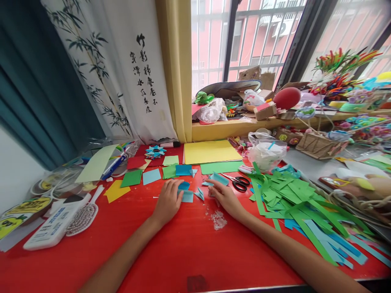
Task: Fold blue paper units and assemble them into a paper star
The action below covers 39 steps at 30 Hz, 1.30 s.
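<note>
My left hand [167, 200] is bent over small blue papers near the middle of the red table. Its fingers and thumb close on the edge of a blue paper piece [184, 186], and a light blue paper square [187, 197] lies just below. To the right, the fingers of my right hand [225, 197] are curled at a folded light blue paper [220, 178], with its edge at the fingertips. Between the hands stands a small folded blue paper [200, 194]. Black-handled scissors [240, 185] lie beyond my right hand. A folded blue paper star [155, 151] sits farther back.
Green paper strips [284, 191] are heaped at the right, with blue strips [336, 242] below. Clear scraps [218, 220] lie near my right wrist. Yellow sheets [212, 152] are at the back. A hairbrush [82, 219] and a white case [56, 224] lie left.
</note>
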### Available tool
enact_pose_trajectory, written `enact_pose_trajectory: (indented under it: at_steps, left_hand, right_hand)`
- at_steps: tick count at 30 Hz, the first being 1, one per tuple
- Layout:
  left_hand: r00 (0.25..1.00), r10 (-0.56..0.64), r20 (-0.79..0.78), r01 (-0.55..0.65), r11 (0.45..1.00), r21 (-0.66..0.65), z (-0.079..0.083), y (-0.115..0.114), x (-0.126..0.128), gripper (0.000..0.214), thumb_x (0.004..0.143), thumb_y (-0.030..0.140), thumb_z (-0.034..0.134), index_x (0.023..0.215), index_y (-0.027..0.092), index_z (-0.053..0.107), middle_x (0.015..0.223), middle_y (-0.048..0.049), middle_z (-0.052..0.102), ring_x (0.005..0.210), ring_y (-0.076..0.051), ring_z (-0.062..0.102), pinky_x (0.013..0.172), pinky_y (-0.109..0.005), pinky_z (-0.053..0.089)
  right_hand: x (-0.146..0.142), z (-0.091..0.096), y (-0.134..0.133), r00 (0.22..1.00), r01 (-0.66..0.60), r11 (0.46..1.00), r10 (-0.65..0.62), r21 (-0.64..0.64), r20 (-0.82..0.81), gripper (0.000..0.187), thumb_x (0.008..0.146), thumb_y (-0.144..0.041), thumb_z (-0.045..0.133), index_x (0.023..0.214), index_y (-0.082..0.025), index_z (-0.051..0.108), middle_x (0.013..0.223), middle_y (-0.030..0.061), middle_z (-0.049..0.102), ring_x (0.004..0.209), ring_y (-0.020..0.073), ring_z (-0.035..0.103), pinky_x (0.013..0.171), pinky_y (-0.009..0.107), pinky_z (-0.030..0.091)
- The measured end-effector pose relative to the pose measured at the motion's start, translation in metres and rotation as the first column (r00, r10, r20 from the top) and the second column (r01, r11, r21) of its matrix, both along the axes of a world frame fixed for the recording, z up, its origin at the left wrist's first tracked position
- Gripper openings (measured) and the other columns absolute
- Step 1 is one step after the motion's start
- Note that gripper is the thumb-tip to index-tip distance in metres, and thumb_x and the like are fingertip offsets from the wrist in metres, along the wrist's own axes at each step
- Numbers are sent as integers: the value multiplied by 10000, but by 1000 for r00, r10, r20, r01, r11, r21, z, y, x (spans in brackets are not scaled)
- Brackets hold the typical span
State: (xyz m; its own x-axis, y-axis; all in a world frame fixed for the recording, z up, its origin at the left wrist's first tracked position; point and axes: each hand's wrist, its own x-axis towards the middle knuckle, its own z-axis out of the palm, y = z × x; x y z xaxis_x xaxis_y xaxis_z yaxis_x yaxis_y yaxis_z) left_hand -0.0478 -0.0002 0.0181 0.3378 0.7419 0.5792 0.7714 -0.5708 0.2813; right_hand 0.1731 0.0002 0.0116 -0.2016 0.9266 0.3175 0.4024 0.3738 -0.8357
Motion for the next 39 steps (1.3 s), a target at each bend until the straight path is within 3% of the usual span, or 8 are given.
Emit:
enact_pose_trajectory:
  at_steps: [5, 9, 13, 17, 19, 24, 29, 39]
  left_hand:
    - [976, -3, -219, 21, 997, 78, -5, 3, -1, 203, 820, 198, 433, 984, 184, 552, 1049, -79, 537, 1033, -235, 416, 874, -391, 338]
    - [990, 92, 107, -88, 995, -39, -4, 3, -2, 168, 843, 257, 402, 822, 181, 550, 863, -44, 568, 871, -186, 484, 785, -325, 385]
    - [872, 214, 441, -102, 959, -264, -2, 1, 0, 219, 832, 351, 402, 885, 180, 528, 815, -22, 567, 749, -148, 520, 660, -251, 410]
    - [895, 178, 409, -13, 928, -374, 1, -16, 13, 228, 799, 389, 449, 821, 178, 535, 704, 9, 555, 625, -124, 497, 579, -219, 382]
    - [925, 85, 371, 87, 902, -423, 2, -27, 21, 201, 807, 364, 443, 800, 187, 539, 714, 19, 565, 624, -114, 499, 579, -211, 375]
    - [908, 55, 415, 182, 842, -508, 4, -35, 29, 197, 810, 367, 444, 824, 195, 539, 773, 19, 593, 695, -121, 529, 602, -205, 387]
    - [860, 104, 500, 234, 790, -567, 2, -29, 25, 222, 812, 389, 439, 823, 191, 541, 757, 18, 580, 664, -117, 519, 566, -197, 395]
    - [939, 67, 337, 79, 913, -400, 4, -37, 24, 110, 824, 282, 459, 874, 203, 517, 812, 9, 560, 754, -109, 534, 644, -199, 433]
  right_hand:
    - [-8, 0, -11, 969, -125, 985, 96, 117, 229, 298, 865, -350, 345, 833, -178, 586, 676, 27, 583, 601, 129, 518, 570, 226, 386]
    - [-13, -6, -12, 913, -197, 971, 130, 137, 387, 269, 851, -309, 383, 1014, -233, 583, 1031, 52, 601, 890, 188, 560, 756, 289, 411]
    - [-14, -3, -13, 970, -95, 989, 66, 116, 235, 353, 841, -315, 397, 1180, -247, 468, 1190, 49, 515, 1019, 206, 508, 847, 329, 389]
    - [-22, 6, -28, 979, -200, 953, 186, -226, -84, 359, 851, -413, 347, 1124, -213, 467, 1010, 57, 585, 599, 123, 564, 557, 256, 454]
    - [-29, 8, -36, 958, -257, 924, 205, -284, -202, 344, 828, -419, 401, 1080, -196, 473, 866, 33, 597, 635, 129, 551, 530, 226, 432]
    - [-33, 1, -42, 968, -189, 929, 123, -318, -218, 187, 819, -277, 411, 715, -164, 517, 622, -21, 487, 546, 93, 448, 512, 202, 369]
    - [-28, -7, -37, 960, -213, 891, 115, -401, -255, 261, 829, -381, 404, 751, -174, 543, 572, -30, 418, 462, 82, 378, 425, 199, 309]
    - [-31, 0, -38, 729, -480, 719, 8, -503, -684, 275, 800, -385, 495, 944, -178, 605, 800, 30, 589, 749, 143, 537, 697, 254, 410]
